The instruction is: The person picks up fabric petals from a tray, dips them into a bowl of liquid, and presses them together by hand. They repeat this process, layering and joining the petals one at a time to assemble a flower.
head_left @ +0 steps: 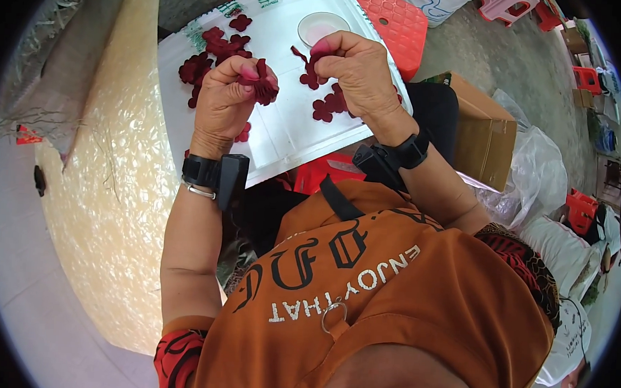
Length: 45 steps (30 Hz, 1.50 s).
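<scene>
Leftmost, a grey, frayed cloth (86,56) hangs in the upper left of the frame, over a glossy cream panel (113,205) that curves down the left side. Next comes a white tray (282,126), lying aslant in the upper middle, with a loose cluster of dark red flower-shaped pieces (227,48) over its left part. Just beside that cluster, the left hand (220,105) pinches a ruffled dark red bundle (264,91) between thumb and fingers, a black strap and a metal bracelet at its wrist. Below, a brown apron (416,319) fills the lower middle. A shallow white dish (317,26) sits toward the tray's far edge, and a smaller group of red pieces (335,102) lies near the right hand (369,78). That hand's thumb and forefinger are drawn close together beside a narrow dark red piece (301,55); whether they grip it, I cannot tell. Past the tray's upper right corner stands a red stool (397,23); farther right come an open cardboard box (485,136) and a crumpled clear plastic bag (539,181).
</scene>
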{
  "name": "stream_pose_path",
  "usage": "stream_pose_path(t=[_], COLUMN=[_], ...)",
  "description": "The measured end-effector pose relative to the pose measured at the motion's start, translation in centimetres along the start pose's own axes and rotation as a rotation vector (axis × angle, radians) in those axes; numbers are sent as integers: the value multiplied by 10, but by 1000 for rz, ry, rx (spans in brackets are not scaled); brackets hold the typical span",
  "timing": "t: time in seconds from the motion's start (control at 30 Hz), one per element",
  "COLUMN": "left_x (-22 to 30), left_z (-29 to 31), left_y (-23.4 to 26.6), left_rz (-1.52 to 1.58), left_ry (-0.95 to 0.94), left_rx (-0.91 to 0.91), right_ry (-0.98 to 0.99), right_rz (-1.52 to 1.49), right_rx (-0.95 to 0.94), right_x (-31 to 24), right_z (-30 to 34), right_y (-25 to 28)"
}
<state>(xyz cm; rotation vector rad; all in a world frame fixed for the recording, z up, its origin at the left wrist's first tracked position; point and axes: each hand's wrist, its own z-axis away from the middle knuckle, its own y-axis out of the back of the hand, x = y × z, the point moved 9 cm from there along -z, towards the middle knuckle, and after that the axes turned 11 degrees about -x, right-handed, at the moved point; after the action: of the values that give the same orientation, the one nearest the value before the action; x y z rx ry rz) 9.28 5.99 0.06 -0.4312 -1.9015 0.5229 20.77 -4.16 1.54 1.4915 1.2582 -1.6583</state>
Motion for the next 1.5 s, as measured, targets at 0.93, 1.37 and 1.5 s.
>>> stream_pose_path(t=[0.93,1.37,1.5], left_x=[-26,-24,-31], left_z=[-2,-4,-4], left_y=[-8,-15,-18], left_rz=[-208,-267,-310], left_ry=[147,216,278], left_rx=[-21,-18,-55], right_ry=[-111,-160,-268], right_rz=[356,335,404], right_rx=[60,-174,-216], right_x=[34,13,23], right_z=[13,9,9], right_y=[44,-5,-14])
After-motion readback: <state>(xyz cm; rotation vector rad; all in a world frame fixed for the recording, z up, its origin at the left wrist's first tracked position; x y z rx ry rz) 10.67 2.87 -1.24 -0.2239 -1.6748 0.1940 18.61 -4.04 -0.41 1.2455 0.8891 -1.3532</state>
